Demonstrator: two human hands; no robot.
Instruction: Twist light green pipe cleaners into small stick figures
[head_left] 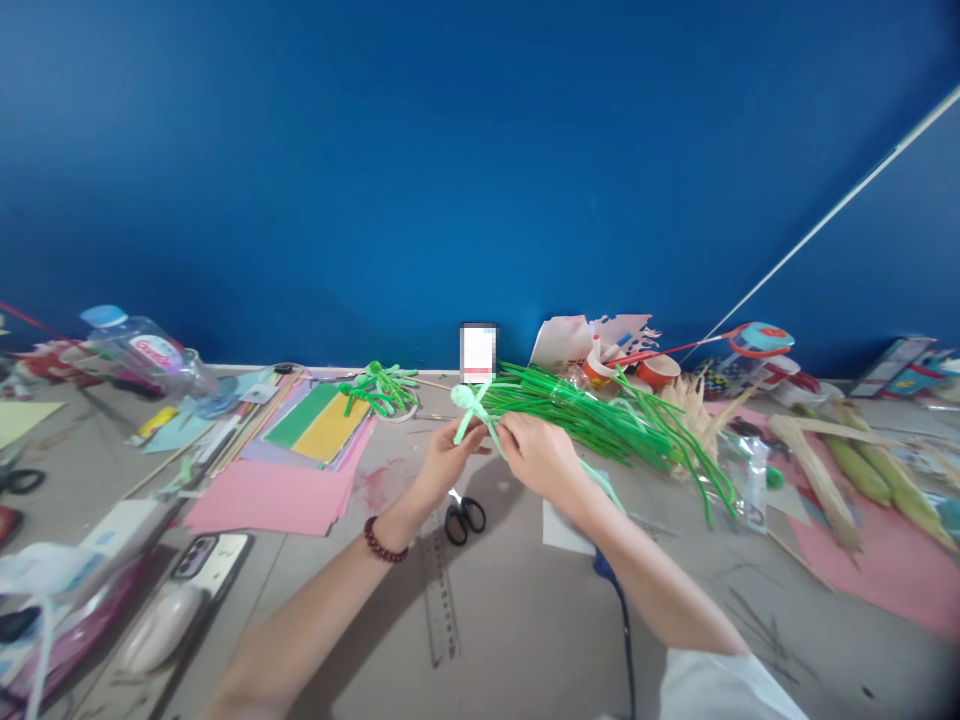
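Observation:
Both hands are raised over the middle of the table around a pale green pipe cleaner shape point(471, 402), which has a rounded, coiled top and crossing strands. My left hand point(448, 458) pinches its lower left part between thumb and fingers. On the other side, my right hand point(536, 452) is closed on a strand of the same pipe cleaner. A long pale green end comes out past the right wrist. Below the hands lie black-handled scissors point(465, 521) and a clear ruler point(441, 600). Behind the right hand spreads a bundle of bright green pipe cleaners point(592, 412).
Coloured paper point(281, 495) and a small heap of twisted green pipe cleaners point(381, 388) lie to the left, with a phone point(214, 555) and a plastic bottle point(150, 350). At right are paper cups point(658, 371), corn husks point(817, 480) and a dark cable point(626, 630). A blue wall point(465, 180) stands behind.

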